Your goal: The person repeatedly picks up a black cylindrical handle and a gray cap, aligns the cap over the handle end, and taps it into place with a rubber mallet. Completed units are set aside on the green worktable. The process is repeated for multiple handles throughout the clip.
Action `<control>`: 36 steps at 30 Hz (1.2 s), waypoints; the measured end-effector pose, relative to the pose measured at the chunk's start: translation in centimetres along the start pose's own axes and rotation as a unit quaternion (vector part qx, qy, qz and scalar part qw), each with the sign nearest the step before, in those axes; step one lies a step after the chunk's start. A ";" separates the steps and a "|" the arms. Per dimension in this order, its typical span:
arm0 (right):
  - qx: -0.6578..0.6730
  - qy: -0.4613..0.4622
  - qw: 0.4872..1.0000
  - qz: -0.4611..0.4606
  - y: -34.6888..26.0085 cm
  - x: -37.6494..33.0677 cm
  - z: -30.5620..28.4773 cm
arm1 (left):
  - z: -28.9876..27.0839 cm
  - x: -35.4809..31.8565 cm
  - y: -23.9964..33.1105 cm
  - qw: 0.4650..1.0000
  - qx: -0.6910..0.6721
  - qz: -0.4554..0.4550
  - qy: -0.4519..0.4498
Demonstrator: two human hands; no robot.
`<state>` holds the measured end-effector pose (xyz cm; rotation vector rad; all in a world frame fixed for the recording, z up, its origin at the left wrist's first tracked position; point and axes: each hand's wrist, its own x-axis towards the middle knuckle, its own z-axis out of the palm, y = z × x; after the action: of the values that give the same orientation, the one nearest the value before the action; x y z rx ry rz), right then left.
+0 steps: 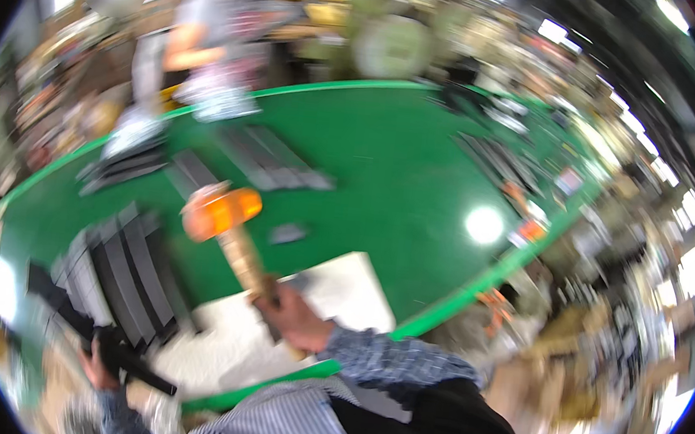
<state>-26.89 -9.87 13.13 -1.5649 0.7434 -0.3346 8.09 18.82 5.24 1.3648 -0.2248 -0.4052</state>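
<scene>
My right hand [298,317] is wrapped round the wooden handle of a mallet [227,212] with a translucent orange head. The mallet is raised above the green table, its head pointing away to the left. Under that hand lies a white pad [349,286] at the table's near edge. At the lower left, my left hand [101,369] is closed round a long black bar-shaped part [133,359], held slanting beside the pad. A pile of dark grey strips [132,267] lies just beyond it. Motion blurs the finer details.
The green table [385,170] has a raised lighter rim. More dark strips [266,155] lie toward its far left, and others [495,164] at the right. A small grey piece [287,233] sits near the mallet. Across the table stands another person [215,33].
</scene>
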 end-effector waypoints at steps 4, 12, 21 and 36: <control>0.076 -0.135 0.966 -0.205 0.5 0.8 8.5 | -9.0 -12.0 5.3 0.939 0.252 0.096 0.212; 0.047 -0.372 0.912 -0.168 -19.4 -3.9 23.9 | -13.0 -19.5 1.9 0.954 0.060 0.160 0.245; -0.358 -0.431 0.720 -0.409 -15.8 -6.1 28.8 | -15.7 -17.6 0.3 0.924 0.044 0.169 0.341; -0.211 -0.376 0.860 -0.271 -24.1 -8.5 27.0 | -12.4 -19.1 1.6 0.947 0.170 0.110 0.251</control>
<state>-10.40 15.95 34.22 -2.1101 -0.2771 0.0685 -4.26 38.00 5.84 1.7123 -0.0200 0.1852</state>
